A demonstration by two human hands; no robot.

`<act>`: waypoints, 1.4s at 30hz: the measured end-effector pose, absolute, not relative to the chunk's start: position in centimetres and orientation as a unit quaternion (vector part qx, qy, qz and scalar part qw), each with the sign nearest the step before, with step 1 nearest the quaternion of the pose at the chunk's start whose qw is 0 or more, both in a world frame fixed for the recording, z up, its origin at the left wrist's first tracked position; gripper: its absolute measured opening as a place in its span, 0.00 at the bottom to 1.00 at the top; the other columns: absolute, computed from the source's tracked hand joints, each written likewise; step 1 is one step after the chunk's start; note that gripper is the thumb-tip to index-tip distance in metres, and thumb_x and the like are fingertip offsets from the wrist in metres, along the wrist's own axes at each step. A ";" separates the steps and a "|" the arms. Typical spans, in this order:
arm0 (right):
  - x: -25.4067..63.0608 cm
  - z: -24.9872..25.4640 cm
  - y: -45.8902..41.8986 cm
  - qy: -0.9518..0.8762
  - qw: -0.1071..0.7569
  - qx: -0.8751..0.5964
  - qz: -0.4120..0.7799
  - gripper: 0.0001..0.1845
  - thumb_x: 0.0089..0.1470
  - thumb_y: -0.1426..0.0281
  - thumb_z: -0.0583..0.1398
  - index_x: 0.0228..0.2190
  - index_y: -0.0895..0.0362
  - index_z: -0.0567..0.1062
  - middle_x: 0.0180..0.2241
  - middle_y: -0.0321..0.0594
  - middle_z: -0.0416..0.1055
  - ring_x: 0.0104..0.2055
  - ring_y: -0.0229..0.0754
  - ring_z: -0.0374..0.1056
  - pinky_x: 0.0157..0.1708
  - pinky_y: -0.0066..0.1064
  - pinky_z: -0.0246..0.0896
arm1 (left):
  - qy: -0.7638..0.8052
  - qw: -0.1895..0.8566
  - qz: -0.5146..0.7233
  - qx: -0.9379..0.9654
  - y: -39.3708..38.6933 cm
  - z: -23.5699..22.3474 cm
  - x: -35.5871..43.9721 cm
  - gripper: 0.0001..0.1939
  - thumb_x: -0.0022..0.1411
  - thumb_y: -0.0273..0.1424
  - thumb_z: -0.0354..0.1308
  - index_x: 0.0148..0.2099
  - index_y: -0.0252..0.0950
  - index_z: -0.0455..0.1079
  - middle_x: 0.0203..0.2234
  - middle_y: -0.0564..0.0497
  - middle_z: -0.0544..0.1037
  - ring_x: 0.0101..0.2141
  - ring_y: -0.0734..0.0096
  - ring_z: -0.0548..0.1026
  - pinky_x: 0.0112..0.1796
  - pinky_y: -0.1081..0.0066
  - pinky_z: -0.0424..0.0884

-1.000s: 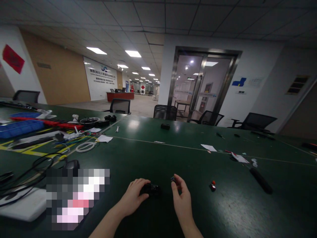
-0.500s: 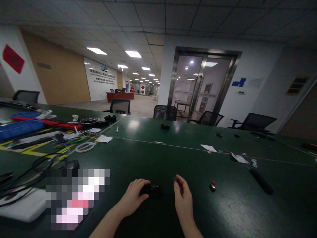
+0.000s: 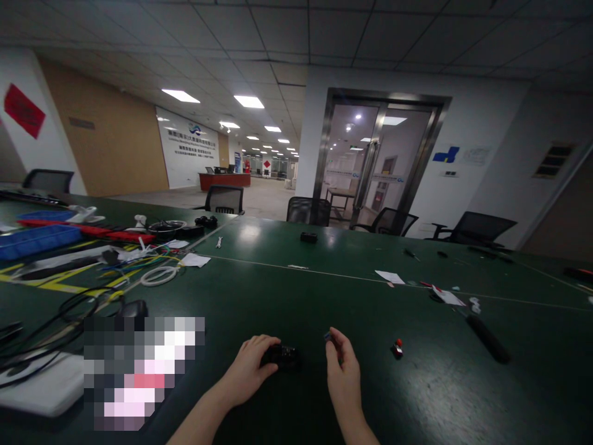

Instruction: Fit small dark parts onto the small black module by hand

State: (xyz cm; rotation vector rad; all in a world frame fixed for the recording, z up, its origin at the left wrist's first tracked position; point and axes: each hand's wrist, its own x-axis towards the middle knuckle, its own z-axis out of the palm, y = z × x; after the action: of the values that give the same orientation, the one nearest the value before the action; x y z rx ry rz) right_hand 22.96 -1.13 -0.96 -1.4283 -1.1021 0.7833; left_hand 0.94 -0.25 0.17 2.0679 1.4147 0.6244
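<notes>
My left hand (image 3: 254, 366) is closed around one end of a small black device (image 3: 285, 354) low over the green table (image 3: 278, 303). Its dark body blends into the tabletop, so its exact kind cannot be made out. To the right, my right hand (image 3: 343, 371) pinches a tiny dark piece with a bluish edge (image 3: 328, 337) between thumb and fingertips. A gap separates the two hands. Farther right, a small red and silver item (image 3: 397, 348) lies on the table.
Cables (image 3: 88, 309), a white box (image 3: 50, 383) and blue trays (image 3: 41, 241) crowd the left side. A small wrench (image 3: 219, 243) and a black block (image 3: 308, 237) lie farther back. At right are a black-handled tool (image 3: 486, 338) and paper scraps (image 3: 390, 276).
</notes>
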 end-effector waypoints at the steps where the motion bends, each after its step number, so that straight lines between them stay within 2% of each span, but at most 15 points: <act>1: 22.9 -0.9 -1.1 -0.467 0.554 -0.604 0.332 0.24 0.51 0.58 0.55 0.48 0.54 0.69 0.45 0.41 0.71 0.48 0.48 0.67 0.44 0.37 0.63 | 0.527 0.279 0.233 0.768 -0.2 0.1 0.9 0.21 0.57 0.30 0.55 0.53 0.43 0.64 0.49 0.51 0.69 0.51 0.61 0.65 0.51 0.62 0.57; 21: 22.7 -1.5 -0.7 -0.490 0.576 -0.579 0.305 0.22 0.49 0.57 0.57 0.44 0.55 0.72 0.41 0.41 0.73 0.44 0.46 0.68 0.44 0.35 0.62 | 0.529 0.268 0.228 0.772 -0.2 0.2 1.2 0.22 0.55 0.28 0.55 0.53 0.42 0.64 0.50 0.50 0.70 0.51 0.61 0.64 0.53 0.61 0.56; 29: 21.0 0.3 -2.1 -0.652 0.432 -0.566 0.262 0.14 0.50 0.66 0.57 0.40 0.52 0.75 0.42 0.40 0.72 0.48 0.45 0.65 0.48 0.37 0.58 | 0.524 0.258 0.238 0.776 -0.1 -0.3 1.2 0.21 0.55 0.28 0.55 0.52 0.42 0.64 0.49 0.50 0.70 0.50 0.61 0.65 0.51 0.62 0.57; 37: 19.3 1.0 -2.3 -0.741 0.280 -0.569 0.219 0.16 0.50 0.74 0.57 0.40 0.47 0.75 0.41 0.34 0.72 0.47 0.44 0.63 0.47 0.37 0.54 | 0.526 0.245 0.238 0.779 -0.2 0.1 1.5 0.22 0.52 0.25 0.55 0.51 0.41 0.64 0.46 0.50 0.72 0.49 0.61 0.67 0.50 0.62 0.58; 42: 19.2 1.0 -2.4 -0.746 0.261 -0.577 0.208 0.15 0.50 0.74 0.57 0.39 0.47 0.75 0.42 0.34 0.70 0.46 0.43 0.63 0.46 0.36 0.55 | 0.528 0.250 0.241 0.775 -0.1 0.0 1.6 0.22 0.52 0.25 0.56 0.50 0.41 0.65 0.46 0.50 0.72 0.49 0.61 0.67 0.50 0.62 0.58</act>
State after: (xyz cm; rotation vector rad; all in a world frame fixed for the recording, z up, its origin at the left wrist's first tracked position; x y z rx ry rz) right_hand 19.18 -2.42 0.98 -1.5613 -2.0181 0.5621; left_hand 1.57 -0.13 0.01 2.1095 1.4374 0.6563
